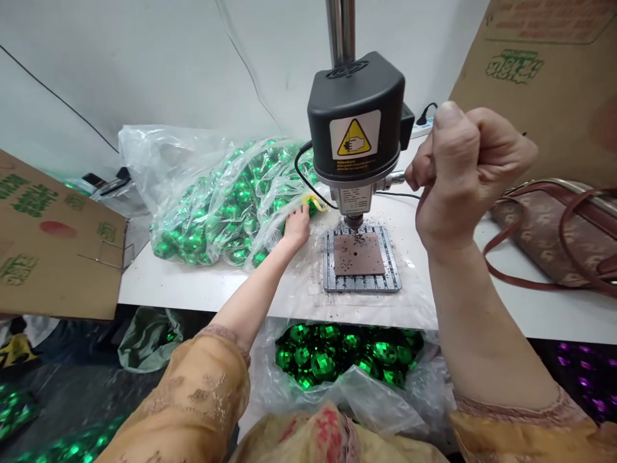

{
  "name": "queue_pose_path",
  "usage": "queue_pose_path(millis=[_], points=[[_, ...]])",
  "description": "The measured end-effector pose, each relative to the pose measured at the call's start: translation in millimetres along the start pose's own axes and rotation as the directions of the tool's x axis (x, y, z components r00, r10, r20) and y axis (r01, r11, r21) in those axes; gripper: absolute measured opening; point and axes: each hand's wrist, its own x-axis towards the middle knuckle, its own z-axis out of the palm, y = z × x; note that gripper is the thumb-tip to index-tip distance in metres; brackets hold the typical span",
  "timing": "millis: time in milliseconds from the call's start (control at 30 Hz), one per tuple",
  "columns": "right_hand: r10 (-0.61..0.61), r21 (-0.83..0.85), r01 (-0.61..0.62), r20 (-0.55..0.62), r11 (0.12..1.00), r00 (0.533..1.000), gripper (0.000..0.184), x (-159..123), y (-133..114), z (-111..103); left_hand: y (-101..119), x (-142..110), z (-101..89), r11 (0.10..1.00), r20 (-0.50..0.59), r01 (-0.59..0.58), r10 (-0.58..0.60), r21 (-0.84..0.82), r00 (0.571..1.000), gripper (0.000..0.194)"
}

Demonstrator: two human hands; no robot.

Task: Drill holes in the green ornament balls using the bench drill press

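Observation:
My right hand (457,170) is closed in a fist around the lever handle (398,177) on the side of a small black drill press (357,116). My left hand (297,225) is at the mouth of a clear plastic bag (159,154) full of shiny green mirror-ball ornaments (236,199). Its fingers are bent close together beside a yellow ribbon (315,203), and what they hold, if anything, is hidden. Beneath the drill chuck (353,222), a brown square plate (344,257) with a dark hole lies on the slotted metal base (330,283), dark shavings scattered over both.
Below the table edge, an open plastic-lined container holds more green ornaments (322,360) in front of me. Cardboard flaps (62,238) rise at left and right. A patterned handbag (544,238) lies on the right of the white table (511,315). Purple ornaments (585,379) show lower right.

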Motion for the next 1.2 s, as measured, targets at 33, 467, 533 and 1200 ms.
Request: queue_pose_path(millis=[33, 467, 533, 1200], points=[[-0.002, 0.004, 0.002, 0.004, 1.0, 1.0, 0.052, 0, 0, 0, 0, -4, -3.9, 0.997, 0.0, 0.021, -0.021, -0.07, 1.0, 0.043], [0.012, -0.044, -0.011, 0.028, 0.999, 1.0, 0.052, -2, 1, -2, 36, -83, -17.1, 0.5, 0.342, 0.265, 0.067, -0.824, 0.937, 0.06], [0.024, -0.065, -0.021, 0.048, 0.998, 0.999, 0.05, -2, -1, -3, 37, -80, -13.7, 0.602, 0.315, 0.18, 0.125, -0.778, 0.941, 0.059], [0.054, -0.163, -0.039, 0.089, 0.986, 0.995, 0.053, -5, -4, -7, 62, -77, 2.7, 0.828, 0.202, -0.064, 0.21, -0.556, 0.957, 0.054]])
